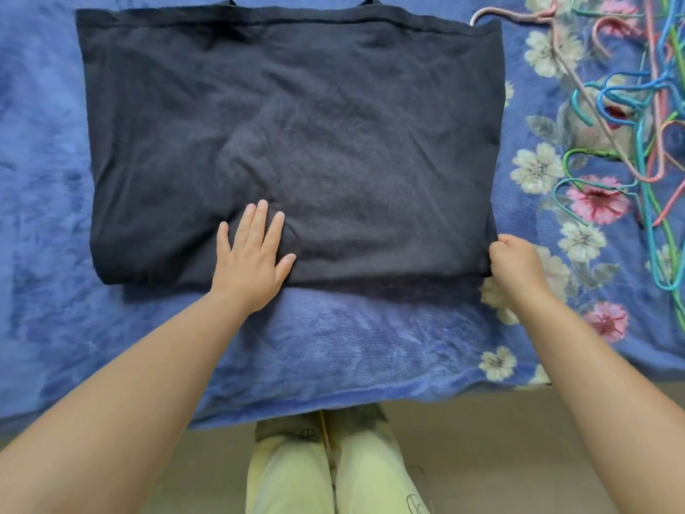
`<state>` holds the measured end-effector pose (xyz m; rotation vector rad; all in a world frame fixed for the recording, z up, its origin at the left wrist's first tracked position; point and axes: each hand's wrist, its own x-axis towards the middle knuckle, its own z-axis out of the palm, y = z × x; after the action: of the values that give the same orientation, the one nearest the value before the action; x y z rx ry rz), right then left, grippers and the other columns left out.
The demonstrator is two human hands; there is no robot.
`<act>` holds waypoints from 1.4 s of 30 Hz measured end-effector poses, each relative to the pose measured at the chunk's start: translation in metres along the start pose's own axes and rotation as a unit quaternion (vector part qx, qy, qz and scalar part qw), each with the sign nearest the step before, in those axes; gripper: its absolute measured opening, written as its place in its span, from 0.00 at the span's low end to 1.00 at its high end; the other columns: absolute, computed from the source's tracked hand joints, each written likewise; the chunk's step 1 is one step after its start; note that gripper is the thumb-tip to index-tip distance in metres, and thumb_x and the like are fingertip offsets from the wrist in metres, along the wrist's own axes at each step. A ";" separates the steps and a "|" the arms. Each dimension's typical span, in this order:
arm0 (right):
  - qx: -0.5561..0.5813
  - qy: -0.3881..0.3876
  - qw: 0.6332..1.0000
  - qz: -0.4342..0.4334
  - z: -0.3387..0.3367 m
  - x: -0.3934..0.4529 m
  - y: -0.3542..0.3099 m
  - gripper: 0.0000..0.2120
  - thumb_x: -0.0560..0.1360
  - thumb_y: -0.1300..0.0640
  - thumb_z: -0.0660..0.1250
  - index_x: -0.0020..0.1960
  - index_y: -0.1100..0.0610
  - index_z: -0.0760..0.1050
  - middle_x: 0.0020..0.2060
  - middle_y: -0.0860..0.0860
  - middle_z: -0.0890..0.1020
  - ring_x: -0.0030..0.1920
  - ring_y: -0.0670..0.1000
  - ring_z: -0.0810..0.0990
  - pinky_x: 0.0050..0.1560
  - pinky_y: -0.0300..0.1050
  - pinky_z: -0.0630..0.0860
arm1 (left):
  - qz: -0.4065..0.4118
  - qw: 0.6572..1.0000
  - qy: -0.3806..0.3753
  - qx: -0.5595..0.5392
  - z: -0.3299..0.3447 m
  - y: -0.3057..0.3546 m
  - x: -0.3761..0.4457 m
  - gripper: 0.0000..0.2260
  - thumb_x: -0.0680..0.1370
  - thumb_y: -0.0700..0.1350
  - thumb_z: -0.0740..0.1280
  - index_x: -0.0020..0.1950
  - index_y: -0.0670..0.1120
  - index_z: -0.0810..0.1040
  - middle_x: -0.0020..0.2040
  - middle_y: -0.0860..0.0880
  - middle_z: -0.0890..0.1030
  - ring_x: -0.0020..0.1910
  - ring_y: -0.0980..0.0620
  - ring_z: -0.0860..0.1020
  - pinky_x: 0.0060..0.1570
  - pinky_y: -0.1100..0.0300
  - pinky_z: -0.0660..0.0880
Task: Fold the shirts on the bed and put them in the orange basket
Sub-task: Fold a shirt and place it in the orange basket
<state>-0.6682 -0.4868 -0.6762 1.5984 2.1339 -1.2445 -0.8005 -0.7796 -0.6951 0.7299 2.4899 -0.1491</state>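
A dark navy shirt [289, 135] lies partly folded on a blue floral blanket [352, 339] as the person's left hand [255, 254] presses flat on it and the right hand [515, 263] pinches its near right corner, beside a pile of coloured hangers [637, 142].

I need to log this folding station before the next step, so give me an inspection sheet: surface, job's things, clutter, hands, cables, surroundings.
Surface: blue blanket with a flower border covers the bed.
Job's things: one dark shirt lies flat, partly folded; orange basket not in view.
Clutter: a heap of coloured hangers lies on the blanket right of the shirt.
Hands: left hand rests flat, fingers straight, on the shirt's near edge; right hand pinches the shirt's near right corner.
Cables: nothing seen.
Surroundings: pale floor below the bed edge; the person's legs in light trousers.
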 end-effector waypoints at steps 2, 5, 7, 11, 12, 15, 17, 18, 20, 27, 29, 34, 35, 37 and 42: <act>0.066 -0.011 0.997 0.026 0.007 -0.004 0.008 0.14 0.71 0.68 0.52 0.31 0.54 0.59 0.27 0.51 0.63 0.29 0.51 0.60 0.29 0.44 0.55 | -0.005 1.000 -0.014 0.000 0.002 0.002 0.002 0.29 0.81 0.55 0.50 0.77 0.46 0.42 0.76 0.46 0.38 0.75 0.49 0.38 0.71 0.44 0.40; 0.244 -0.062 0.967 0.052 0.005 -0.010 0.015 0.10 0.66 0.68 0.51 0.31 0.55 0.62 0.20 0.46 0.66 0.24 0.47 0.62 0.24 0.36 0.56 | -0.012 0.999 -0.042 0.001 0.001 0.004 0.003 0.29 0.81 0.56 0.48 0.76 0.47 0.40 0.76 0.47 0.37 0.75 0.50 0.37 0.71 0.44 0.39; 0.279 -0.104 0.954 0.038 -0.001 -0.014 0.020 0.14 0.67 0.72 0.48 0.30 0.58 0.64 0.19 0.45 0.69 0.23 0.44 0.66 0.24 0.35 0.61 | -0.015 0.999 -0.051 0.002 -0.001 0.005 0.001 0.29 0.81 0.56 0.48 0.76 0.47 0.39 0.76 0.47 0.36 0.75 0.50 0.37 0.71 0.44 0.39; 0.280 -0.152 0.947 0.035 -0.007 -0.017 0.028 0.21 0.75 0.70 0.55 0.29 0.54 0.75 0.23 0.43 0.77 0.26 0.40 0.75 0.29 0.31 0.71 | -0.019 0.998 -0.063 0.009 -0.003 0.003 0.004 0.29 0.81 0.57 0.47 0.76 0.47 0.38 0.76 0.47 0.35 0.75 0.50 0.36 0.71 0.44 0.39; 0.277 -0.142 0.949 0.047 -0.007 -0.017 0.028 0.18 0.76 0.68 0.57 0.32 0.54 0.73 0.23 0.43 0.77 0.26 0.39 0.75 0.29 0.31 0.71 | -0.020 0.998 -0.067 0.009 -0.003 0.003 0.004 0.29 0.81 0.57 0.47 0.76 0.47 0.38 0.76 0.47 0.35 0.75 0.50 0.36 0.71 0.44 0.39; 0.233 -0.066 0.968 0.067 0.000 -0.014 0.033 0.12 0.76 0.67 0.60 0.36 0.56 0.68 0.25 0.46 0.77 0.29 0.43 0.76 0.28 0.31 0.71 | -0.024 0.997 -0.078 0.013 -0.005 0.004 0.003 0.29 0.81 0.57 0.47 0.76 0.48 0.38 0.76 0.47 0.35 0.75 0.50 0.36 0.71 0.44 0.38; 0.106 0.035 0.994 0.006 0.009 -0.017 0.034 0.06 0.75 0.66 0.63 0.41 0.59 0.72 0.34 0.51 0.76 0.38 0.50 0.75 0.39 0.37 0.71 | -0.028 0.996 -0.085 0.018 -0.006 0.004 0.003 0.29 0.81 0.57 0.46 0.76 0.48 0.37 0.76 0.48 0.34 0.74 0.50 0.35 0.71 0.44 0.38; 0.056 0.090 0.994 -0.037 0.012 -0.023 0.031 0.01 0.74 0.66 0.64 0.45 0.61 0.73 0.38 0.53 0.76 0.41 0.51 0.74 0.44 0.37 0.69 | -0.029 0.996 -0.088 0.018 -0.006 0.005 0.003 0.29 0.81 0.57 0.46 0.76 0.48 0.37 0.75 0.48 0.34 0.74 0.50 0.35 0.71 0.45 0.38; -0.013 0.153 0.979 -0.132 0.017 -0.031 0.026 0.06 0.73 0.66 0.66 0.49 0.66 0.76 0.43 0.59 0.77 0.42 0.52 0.73 0.44 0.32 0.65 | -0.031 0.995 -0.090 0.016 -0.008 0.006 0.003 0.29 0.81 0.57 0.46 0.76 0.48 0.37 0.75 0.48 0.34 0.74 0.50 0.35 0.71 0.45 0.38; -0.157 0.098 0.972 -0.147 0.026 -0.025 0.029 0.18 0.73 0.53 0.63 0.47 0.68 0.80 0.45 0.64 0.79 0.51 0.61 0.75 0.49 0.45 0.63 | -0.032 0.995 -0.092 0.010 -0.009 0.008 0.002 0.29 0.81 0.57 0.47 0.76 0.48 0.37 0.76 0.48 0.34 0.75 0.50 0.36 0.71 0.44 0.38; -0.189 0.109 0.957 -0.192 0.029 -0.027 0.029 0.12 0.75 0.60 0.63 0.46 0.69 0.80 0.45 0.64 0.79 0.49 0.62 0.75 0.47 0.48 0.64 | -0.034 0.995 -0.091 0.008 -0.009 0.008 0.002 0.29 0.81 0.57 0.47 0.76 0.48 0.37 0.76 0.48 0.34 0.74 0.50 0.35 0.71 0.45 0.38; -0.015 0.148 0.966 -0.210 0.021 -0.032 0.032 0.11 0.74 0.64 0.62 0.45 0.70 0.80 0.42 0.61 0.82 0.44 0.54 0.78 0.45 0.37 0.68 | -0.034 0.996 -0.088 0.011 -0.010 0.009 0.002 0.29 0.81 0.57 0.47 0.76 0.48 0.38 0.76 0.48 0.35 0.75 0.50 0.36 0.71 0.45 0.39; 0.103 0.143 0.974 -0.145 0.016 -0.032 0.031 0.09 0.75 0.64 0.62 0.47 0.69 0.79 0.39 0.56 0.83 0.41 0.50 0.78 0.43 0.35 0.69 | -0.034 0.996 -0.087 0.011 -0.010 0.009 0.002 0.29 0.81 0.57 0.47 0.76 0.48 0.38 0.76 0.48 0.35 0.75 0.50 0.36 0.71 0.45 0.39; 0.354 0.098 0.930 0.004 0.005 -0.033 0.030 0.06 0.77 0.65 0.61 0.44 0.62 0.77 0.29 0.43 0.81 0.32 0.40 0.76 0.35 0.34 0.70 | -0.033 0.996 -0.086 0.011 -0.009 0.010 0.002 0.29 0.81 0.57 0.47 0.76 0.48 0.38 0.76 0.48 0.35 0.75 0.50 0.36 0.71 0.45 0.39; 0.540 -0.006 0.834 0.114 0.003 -0.031 0.032 0.17 0.77 0.61 0.57 0.32 0.53 0.76 0.24 0.45 0.79 0.33 0.45 0.75 0.38 0.38 0.72 | -0.031 0.995 -0.098 0.011 -0.011 0.008 0.002 0.29 0.81 0.57 0.47 0.76 0.48 0.37 0.76 0.48 0.35 0.75 0.51 0.36 0.71 0.45 0.39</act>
<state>-0.6294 -0.5083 -0.6751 2.0451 1.0950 -2.5624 -0.8031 -0.7692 -0.6867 0.6166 2.3271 -0.2573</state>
